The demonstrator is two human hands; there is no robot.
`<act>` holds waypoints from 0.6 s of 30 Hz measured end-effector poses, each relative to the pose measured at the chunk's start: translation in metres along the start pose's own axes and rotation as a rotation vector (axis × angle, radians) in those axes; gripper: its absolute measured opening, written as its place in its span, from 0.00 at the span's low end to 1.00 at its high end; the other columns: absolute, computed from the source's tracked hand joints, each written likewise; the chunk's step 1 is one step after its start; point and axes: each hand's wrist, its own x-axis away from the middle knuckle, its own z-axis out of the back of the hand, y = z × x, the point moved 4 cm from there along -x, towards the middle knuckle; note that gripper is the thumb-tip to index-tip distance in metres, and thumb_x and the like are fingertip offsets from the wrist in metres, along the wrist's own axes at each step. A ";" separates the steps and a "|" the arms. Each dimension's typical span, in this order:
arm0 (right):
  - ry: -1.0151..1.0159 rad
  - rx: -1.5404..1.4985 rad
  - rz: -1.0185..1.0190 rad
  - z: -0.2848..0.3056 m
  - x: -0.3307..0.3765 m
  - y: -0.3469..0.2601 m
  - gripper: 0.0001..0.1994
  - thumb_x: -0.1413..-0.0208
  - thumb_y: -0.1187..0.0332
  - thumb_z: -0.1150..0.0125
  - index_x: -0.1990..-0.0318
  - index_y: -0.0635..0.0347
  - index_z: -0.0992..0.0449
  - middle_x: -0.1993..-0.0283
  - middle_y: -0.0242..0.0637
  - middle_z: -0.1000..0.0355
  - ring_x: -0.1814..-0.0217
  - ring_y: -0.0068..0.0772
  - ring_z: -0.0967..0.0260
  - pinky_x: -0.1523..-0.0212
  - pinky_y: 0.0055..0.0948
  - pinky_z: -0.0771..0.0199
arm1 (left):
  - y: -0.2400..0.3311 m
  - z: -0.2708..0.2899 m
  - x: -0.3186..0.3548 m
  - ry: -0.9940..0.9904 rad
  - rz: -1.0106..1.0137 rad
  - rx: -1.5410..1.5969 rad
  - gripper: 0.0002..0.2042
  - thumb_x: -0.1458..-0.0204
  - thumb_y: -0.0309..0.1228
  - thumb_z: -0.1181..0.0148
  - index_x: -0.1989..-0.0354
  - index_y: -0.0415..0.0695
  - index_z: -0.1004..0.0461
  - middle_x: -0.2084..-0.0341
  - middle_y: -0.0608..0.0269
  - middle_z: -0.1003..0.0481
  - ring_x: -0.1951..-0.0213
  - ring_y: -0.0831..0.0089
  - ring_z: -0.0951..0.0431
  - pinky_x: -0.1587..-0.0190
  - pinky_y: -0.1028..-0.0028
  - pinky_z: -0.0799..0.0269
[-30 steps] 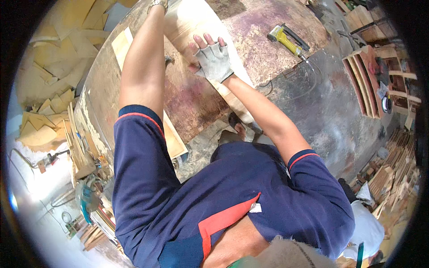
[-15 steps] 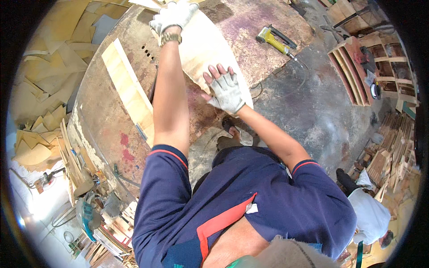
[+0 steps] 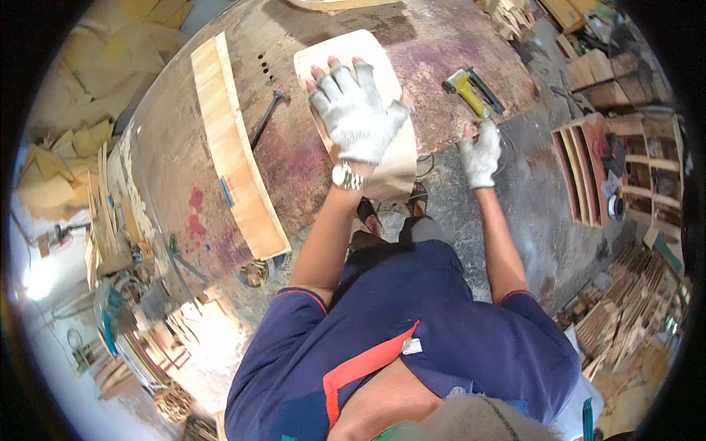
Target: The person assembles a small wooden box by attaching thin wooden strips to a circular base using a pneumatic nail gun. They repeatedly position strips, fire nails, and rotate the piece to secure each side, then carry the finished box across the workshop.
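A pale curved plywood panel (image 3: pixel 397 158) with rounded corners lies lengthwise on the stained worktable (image 3: pixel 165 169). My left hand (image 3: pixel 358 114), in a fingerless white glove, presses flat on its upper half with the fingers spread. At the right, my gloved right hand (image 3: pixel 482 156) is at the hose end of a yellow-green nail gun (image 3: pixel 468 90). Its fingers are partly curled, and whether they grip is unclear. Left of the panel, a hammer (image 3: pixel 269 117) rests on the table.
A long plywood strip (image 3: pixel 228 140) lies at the left, with small dark holes in the table beside it. Another curved pale piece (image 3: pixel 346 4) shows at the far edge. Wooden compartment frames (image 3: pixel 577 173) stand right; wood offcuts (image 3: pixel 625 301) are piled below them.
My left hand has come nearer and now lies on the panel, which has also come nearer. My right hand has left the panel and moved right to the nail gun. The view has shifted.
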 end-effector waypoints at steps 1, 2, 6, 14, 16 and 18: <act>-0.050 0.034 0.015 -0.008 -0.020 0.018 0.18 0.42 0.60 0.34 0.49 0.60 0.25 0.54 0.47 0.25 0.50 0.56 0.27 0.48 0.50 0.29 | 0.004 0.007 0.013 -0.040 0.013 -0.001 0.44 0.55 0.64 0.36 0.37 0.40 0.28 0.36 0.35 0.32 0.30 0.34 0.40 0.28 0.37 0.51; -0.095 0.110 0.061 -0.018 -0.040 0.032 0.19 0.42 0.59 0.34 0.48 0.60 0.25 0.52 0.47 0.25 0.48 0.56 0.28 0.47 0.51 0.29 | 0.008 0.014 0.024 -0.046 0.022 0.000 0.44 0.55 0.63 0.36 0.37 0.41 0.28 0.34 0.34 0.34 0.29 0.33 0.42 0.27 0.37 0.53; -0.303 0.274 0.154 -0.061 -0.083 0.073 0.27 0.47 0.55 0.30 0.44 0.58 0.28 0.48 0.49 0.27 0.44 0.56 0.28 0.45 0.52 0.27 | 0.020 0.033 0.061 -0.101 0.065 0.029 0.46 0.53 0.64 0.37 0.31 0.41 0.32 0.28 0.34 0.42 0.25 0.33 0.50 0.25 0.37 0.59; -0.619 0.394 0.110 -0.137 -0.116 0.102 0.34 0.52 0.57 0.25 0.40 0.60 0.34 0.48 0.53 0.24 0.45 0.57 0.24 0.48 0.52 0.22 | 0.027 0.040 0.107 -0.122 0.109 0.066 0.49 0.53 0.65 0.36 0.25 0.51 0.38 0.25 0.39 0.46 0.23 0.34 0.54 0.24 0.38 0.62; -0.668 0.360 0.011 -0.141 -0.125 0.102 0.35 0.50 0.59 0.27 0.38 0.63 0.38 0.50 0.58 0.21 0.49 0.62 0.21 0.50 0.54 0.20 | 0.029 0.042 0.115 -0.110 0.116 0.074 0.48 0.53 0.64 0.36 0.25 0.51 0.38 0.25 0.40 0.46 0.23 0.35 0.54 0.24 0.37 0.62; -0.705 0.204 0.012 -0.126 -0.131 0.089 0.36 0.50 0.59 0.28 0.38 0.65 0.39 0.50 0.61 0.21 0.49 0.64 0.21 0.50 0.53 0.21 | 0.031 0.045 0.122 -0.105 0.129 0.089 0.47 0.52 0.63 0.36 0.25 0.52 0.38 0.25 0.41 0.46 0.23 0.35 0.54 0.24 0.37 0.61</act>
